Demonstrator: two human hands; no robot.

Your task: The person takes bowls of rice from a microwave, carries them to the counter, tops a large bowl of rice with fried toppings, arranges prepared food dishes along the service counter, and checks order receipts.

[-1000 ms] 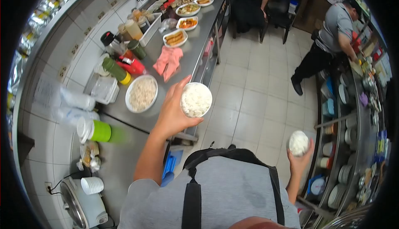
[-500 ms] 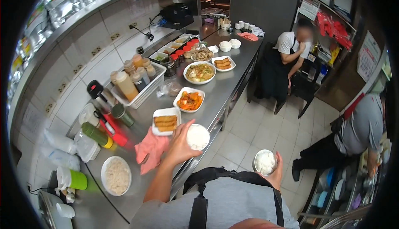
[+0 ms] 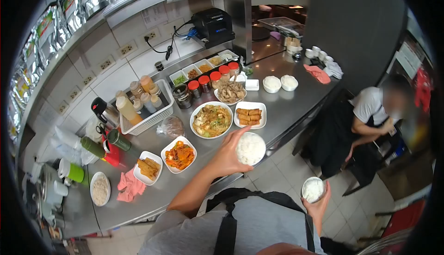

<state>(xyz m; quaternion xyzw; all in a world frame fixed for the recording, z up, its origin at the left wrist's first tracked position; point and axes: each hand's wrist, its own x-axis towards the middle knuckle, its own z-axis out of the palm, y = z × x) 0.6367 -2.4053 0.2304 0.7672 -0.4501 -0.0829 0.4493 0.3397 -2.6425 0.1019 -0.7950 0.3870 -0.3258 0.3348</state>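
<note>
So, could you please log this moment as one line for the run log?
left hand: holds rice bowl over counter edge | right hand: holds second rice bowl over floor | noodle plate beside left bowl

rice bowl (image 3: 250, 148) over counter (image 3: 286, 109) edge, noodle plate (image 3: 212, 120) behind

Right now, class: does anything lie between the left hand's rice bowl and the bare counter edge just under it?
Nothing visible does. The left hand holds the rice bowl over the bare counter edge; the roll plate and noodle bowl sit farther back.

Steel counter (image 3: 286, 111), food plates (image 3: 212, 120)
</note>
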